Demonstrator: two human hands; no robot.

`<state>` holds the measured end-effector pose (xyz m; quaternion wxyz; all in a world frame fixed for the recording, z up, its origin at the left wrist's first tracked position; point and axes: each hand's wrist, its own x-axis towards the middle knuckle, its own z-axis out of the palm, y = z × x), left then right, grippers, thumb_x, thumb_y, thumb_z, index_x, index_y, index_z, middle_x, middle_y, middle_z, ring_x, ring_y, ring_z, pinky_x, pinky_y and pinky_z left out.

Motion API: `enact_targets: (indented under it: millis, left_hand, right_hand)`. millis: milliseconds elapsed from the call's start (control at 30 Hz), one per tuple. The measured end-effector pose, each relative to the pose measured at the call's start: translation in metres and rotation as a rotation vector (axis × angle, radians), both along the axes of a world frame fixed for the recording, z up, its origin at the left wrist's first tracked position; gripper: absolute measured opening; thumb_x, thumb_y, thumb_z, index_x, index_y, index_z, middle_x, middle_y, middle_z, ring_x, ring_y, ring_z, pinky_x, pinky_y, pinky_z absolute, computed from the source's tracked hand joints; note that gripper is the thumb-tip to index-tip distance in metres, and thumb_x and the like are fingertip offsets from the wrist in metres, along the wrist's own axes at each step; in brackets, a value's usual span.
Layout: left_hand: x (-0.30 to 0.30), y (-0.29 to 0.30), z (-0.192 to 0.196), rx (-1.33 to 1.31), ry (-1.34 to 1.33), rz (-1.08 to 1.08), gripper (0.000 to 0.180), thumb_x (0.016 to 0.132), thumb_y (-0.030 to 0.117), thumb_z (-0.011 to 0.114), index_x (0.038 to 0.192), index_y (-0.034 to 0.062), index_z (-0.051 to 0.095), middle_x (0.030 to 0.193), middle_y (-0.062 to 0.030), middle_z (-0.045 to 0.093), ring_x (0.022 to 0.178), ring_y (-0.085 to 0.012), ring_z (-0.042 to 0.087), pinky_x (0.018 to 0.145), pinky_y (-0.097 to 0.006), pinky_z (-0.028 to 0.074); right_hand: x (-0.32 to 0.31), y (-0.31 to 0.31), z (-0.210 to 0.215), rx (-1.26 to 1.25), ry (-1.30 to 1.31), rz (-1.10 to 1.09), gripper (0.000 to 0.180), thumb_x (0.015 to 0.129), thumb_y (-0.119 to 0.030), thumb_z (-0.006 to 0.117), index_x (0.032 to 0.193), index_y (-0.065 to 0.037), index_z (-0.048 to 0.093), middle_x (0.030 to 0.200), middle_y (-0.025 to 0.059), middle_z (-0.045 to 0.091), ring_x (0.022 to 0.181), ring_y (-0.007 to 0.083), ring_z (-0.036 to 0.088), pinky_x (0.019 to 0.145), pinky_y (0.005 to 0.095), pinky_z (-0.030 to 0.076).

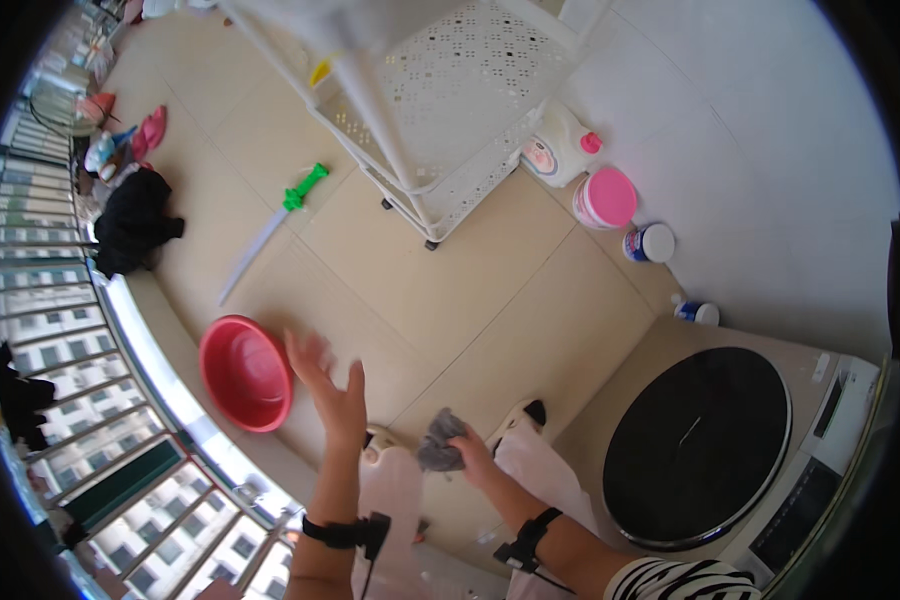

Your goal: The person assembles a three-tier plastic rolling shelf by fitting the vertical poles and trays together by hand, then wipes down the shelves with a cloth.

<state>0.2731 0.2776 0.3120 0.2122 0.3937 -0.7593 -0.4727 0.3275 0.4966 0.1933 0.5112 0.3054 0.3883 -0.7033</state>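
Observation:
My right hand [473, 455] grips a crumpled grey cloth [439, 443] in front of my legs; the cloth's full shape is bunched up and hidden. Raised with its fingers spread, my left hand [328, 388] holds nothing and is slightly blurred. Just left of it, an empty-looking red plastic basin [247, 374] rests on the tiled floor. In the picture the left fingertips come close to the basin's right rim; whether they touch it I cannot tell.
A toy sword [295, 190] with a green hilt lies on the floor. Ahead stands a white wheeled rack [460, 80], beside a detergent jug [565, 145] and pink-lidded tub [608, 198]. A washing machine [697, 445] is at right, a railing [80, 335] and black clothing [135, 222] at left.

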Motion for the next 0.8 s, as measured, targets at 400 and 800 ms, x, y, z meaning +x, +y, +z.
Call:
enact_targets:
  millis: [400,800]
  left_hand:
    - [-0.226,-0.120,0.278,-1.465,-0.142,-0.658,0.070,0.062,0.016,0.074,0.123,0.0135,0.041,0.128,-0.0148,0.038,0.123,-0.0288,0.033,0.101,-0.047,0.022]
    - [-0.194,0.026,0.316,-0.728,-0.752,-1.216,0.029,0.065,0.028,0.072,0.076,0.0069,0.055,0.070,-0.0097,0.057,0.070,-0.0290,0.056,0.056,-0.037,0.044]
  right_hand:
    - [-0.023,0.061,0.079,-0.005,-0.058,-0.115,0.038,0.077,-0.004,0.048,0.114,-0.003,0.044,0.102,0.0086,0.052,0.094,0.0189,0.053,0.081,0.0327,0.043]
    - [-0.121,0.061,0.141,0.101,0.249,-0.344,0.038,0.077,-0.001,0.050,0.114,-0.002,0.042,0.107,0.0061,0.050,0.101,0.0159,0.048,0.090,0.0298,0.037]
